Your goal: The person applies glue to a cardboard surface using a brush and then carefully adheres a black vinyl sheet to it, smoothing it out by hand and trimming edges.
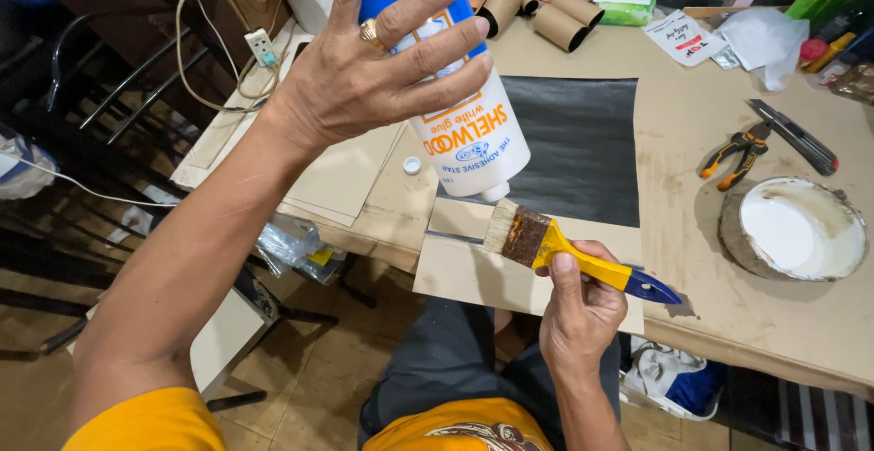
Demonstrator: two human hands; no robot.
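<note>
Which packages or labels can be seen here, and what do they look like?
Glue bottle: tipped nozzle-down in the left hand, white with blue band and orange lettering.
Green packet: far table edge, flat, green and white.
White label card: beside it, red and black print.

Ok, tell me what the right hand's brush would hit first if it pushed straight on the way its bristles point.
The right hand aims the paintbrush up and to the left. Its bristles sit just under the glue bottle's nozzle, held upside down by the left hand. The nozzle would likely come first, though depth is unclear.
</note>
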